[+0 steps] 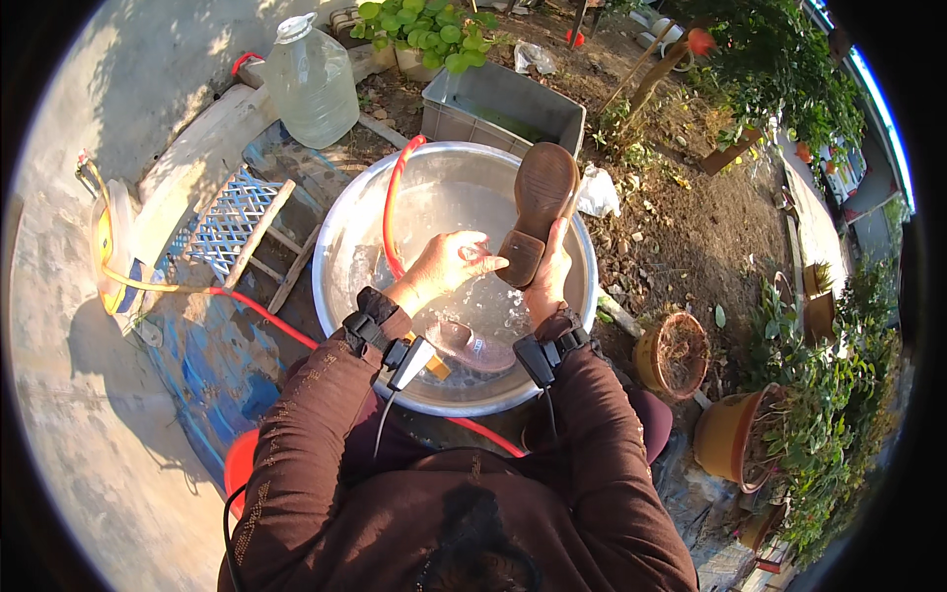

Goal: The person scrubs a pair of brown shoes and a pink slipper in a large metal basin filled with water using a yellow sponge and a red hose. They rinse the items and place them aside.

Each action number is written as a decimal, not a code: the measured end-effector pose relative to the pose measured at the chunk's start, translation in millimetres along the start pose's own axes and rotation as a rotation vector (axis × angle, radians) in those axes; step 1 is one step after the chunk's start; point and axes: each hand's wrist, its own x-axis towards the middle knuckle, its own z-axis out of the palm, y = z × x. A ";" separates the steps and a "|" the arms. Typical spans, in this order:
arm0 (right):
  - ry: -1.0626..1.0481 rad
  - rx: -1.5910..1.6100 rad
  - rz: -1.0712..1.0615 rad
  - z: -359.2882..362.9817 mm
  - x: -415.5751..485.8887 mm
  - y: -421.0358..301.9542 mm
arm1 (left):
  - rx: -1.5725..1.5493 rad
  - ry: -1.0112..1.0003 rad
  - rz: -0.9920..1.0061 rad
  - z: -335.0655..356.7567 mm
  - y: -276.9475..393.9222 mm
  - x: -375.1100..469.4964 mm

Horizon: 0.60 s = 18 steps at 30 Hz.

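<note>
A brown shoe (546, 189), sole towards me and heel lowest, is raised over the right part of a metal basin (325, 296). My right hand (549, 274) grips it by its right side near the heel. My left hand (444, 263) is beside the heel, thumb stretched towards it and fingers partly curled. Whether the thumb touches the heel is unclear. Splashing water lies in the basin below. A second shoe (488, 355), with writing on it, rests there beside a small yellow object (438, 368), half hidden by my left wrist strap.
A red hose (390, 214) bends over the basin's far rim. Left of it stand a small woven-seat stool (240, 222) and a large plastic water jug (311, 89). Behind is a grey crate (473, 122). Flowerpots (669, 355) line the right side.
</note>
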 end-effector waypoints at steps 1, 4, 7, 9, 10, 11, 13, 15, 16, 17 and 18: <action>0.007 -0.003 -0.036 -0.4 2.0 -2.0 | -0.069 0.008 -0.068 -3.0 -0.9 1.2; 0.034 0.071 -0.003 -3.8 7.5 -3.3 | -0.044 0.059 -0.023 -5.9 -1.7 1.1; 0.021 0.122 0.034 -11.4 12.1 1.6 | 0.064 0.076 -0.043 -8.2 -1.9 -1.1; 0.024 0.108 0.085 -18.3 16.2 4.8 | 0.154 0.080 0.018 -9.8 -2.7 -1.3; 0.009 0.121 0.093 -20.8 18.4 6.3 | 0.116 0.099 0.023 -10.6 -3.1 -1.2; -0.013 0.148 0.105 -23.1 20.7 7.2 | 0.097 0.120 0.026 -11.2 -3.6 -0.9; -0.016 0.143 0.103 -25.9 24.1 7.9 | 0.075 0.142 -0.005 -12.2 -4.2 -1.0; -0.029 0.164 0.117 -26.7 25.7 7.7 | 0.079 0.146 -0.088 -13.0 -3.8 -1.8; -0.036 0.181 0.128 -26.5 26.0 7.4 | 0.069 0.140 -0.091 -13.3 -3.2 -1.9; -0.044 0.202 0.138 -26.3 26.0 7.2 | 0.069 0.137 -0.105 -13.5 -2.3 -2.4; -0.044 0.193 0.146 -26.1 25.9 7.3 | 0.072 0.131 -0.134 -14.0 -1.2 -2.3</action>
